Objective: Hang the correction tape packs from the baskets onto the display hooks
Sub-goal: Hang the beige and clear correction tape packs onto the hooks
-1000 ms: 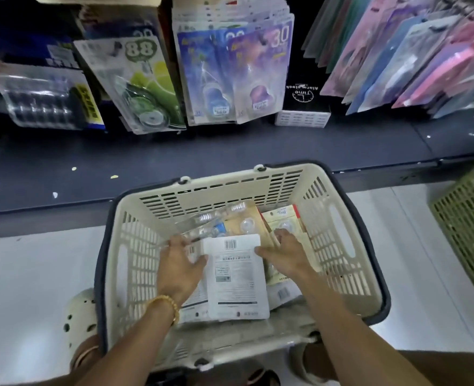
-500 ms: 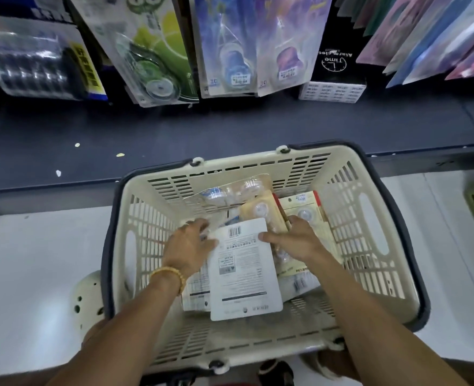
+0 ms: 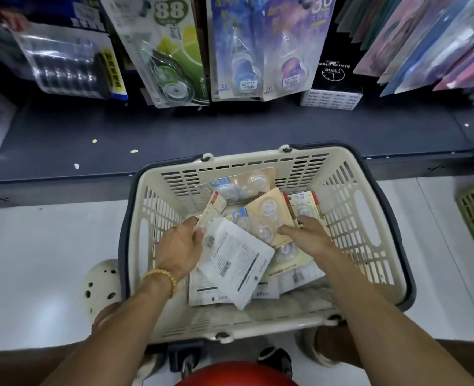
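We look down into a cream slatted plastic shopping basket (image 3: pixel 366 218) with a dark rim, set on the pale floor before a dark shelf base. Inside it lies a loose heap of carded correction tape packs (image 3: pixel 269 215), some face up with clear blisters, some face down. Our left hand (image 3: pixel 180 246) reaches in from the near left, its fingers curled at the upper left edge of a white face-down pack with printed barcode (image 3: pixel 234 260); it appears to pinch this pack, perhaps together with the beige card just behind it, though the fingertips are hidden. The white pack lies tilted, its long axis running from the upper left, at the left hand, down towards the near right. Our right hand (image 3: pixel 308 232) rests with fingers nearly straight on a beige face-up pack (image 3: pixel 272 218) at the centre of the heap, gripping nothing that we can see. Above and beyond the basket, green, blue and purple blister packs (image 3: pixel 171 51) hang from the display; the hooks themselves lie outside the view. The left hand is thus the nearer to the white pack, and we judge that hanging it calls for a lift up and away from us, with the card's upper end found and turned towards a hook.
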A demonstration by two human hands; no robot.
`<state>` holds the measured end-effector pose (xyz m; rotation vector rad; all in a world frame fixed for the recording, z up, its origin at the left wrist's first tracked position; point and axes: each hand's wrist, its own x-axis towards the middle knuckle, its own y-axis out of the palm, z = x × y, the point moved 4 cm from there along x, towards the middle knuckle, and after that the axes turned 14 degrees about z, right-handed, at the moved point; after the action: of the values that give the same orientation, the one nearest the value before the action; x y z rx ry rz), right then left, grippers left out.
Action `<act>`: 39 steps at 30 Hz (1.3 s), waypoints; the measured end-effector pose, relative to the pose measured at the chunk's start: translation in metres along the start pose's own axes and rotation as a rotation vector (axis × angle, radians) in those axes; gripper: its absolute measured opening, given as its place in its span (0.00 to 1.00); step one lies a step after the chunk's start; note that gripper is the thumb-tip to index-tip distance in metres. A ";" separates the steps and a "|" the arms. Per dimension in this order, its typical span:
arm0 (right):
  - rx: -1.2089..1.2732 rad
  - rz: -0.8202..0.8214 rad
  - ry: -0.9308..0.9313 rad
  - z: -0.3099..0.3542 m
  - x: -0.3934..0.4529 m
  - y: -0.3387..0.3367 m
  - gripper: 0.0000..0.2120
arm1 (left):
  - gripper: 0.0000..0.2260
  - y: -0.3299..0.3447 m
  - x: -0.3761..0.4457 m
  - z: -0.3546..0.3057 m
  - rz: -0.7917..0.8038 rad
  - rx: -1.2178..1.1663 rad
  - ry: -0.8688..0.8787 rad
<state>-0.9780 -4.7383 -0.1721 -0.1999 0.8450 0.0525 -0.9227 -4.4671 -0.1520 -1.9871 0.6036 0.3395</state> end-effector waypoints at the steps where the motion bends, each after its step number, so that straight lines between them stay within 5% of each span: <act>1: -0.003 -0.004 -0.013 0.000 -0.004 -0.002 0.17 | 0.09 -0.001 -0.002 0.005 -0.001 -0.007 -0.026; 8: 0.183 -0.091 -0.118 0.006 -0.033 -0.038 0.08 | 0.11 -0.002 -0.003 0.008 0.032 -0.182 -0.012; 12: 0.169 -0.023 -0.057 -0.002 -0.026 -0.029 0.23 | 0.13 0.004 -0.002 -0.003 0.030 -0.242 0.069; 15: 0.136 0.064 -0.053 -0.005 -0.015 -0.006 0.18 | 0.12 0.006 0.000 0.009 0.023 -0.352 0.034; 22: -0.013 0.098 -0.103 -0.001 0.010 0.040 0.35 | 0.13 0.007 0.002 0.008 0.031 -0.348 0.023; 32: -0.004 0.011 -0.170 0.034 -0.045 -0.024 0.26 | 0.13 -0.021 -0.016 -0.006 -0.069 -0.527 -0.008; 39: 0.259 -0.092 -0.370 0.070 -0.120 -0.054 0.20 | 0.09 -0.066 -0.043 -0.036 -0.185 -0.985 -0.033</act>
<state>-0.9994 -4.7735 -0.0284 0.0162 0.4663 -0.1035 -0.9230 -4.4623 -0.0660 -2.9386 0.2165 0.6331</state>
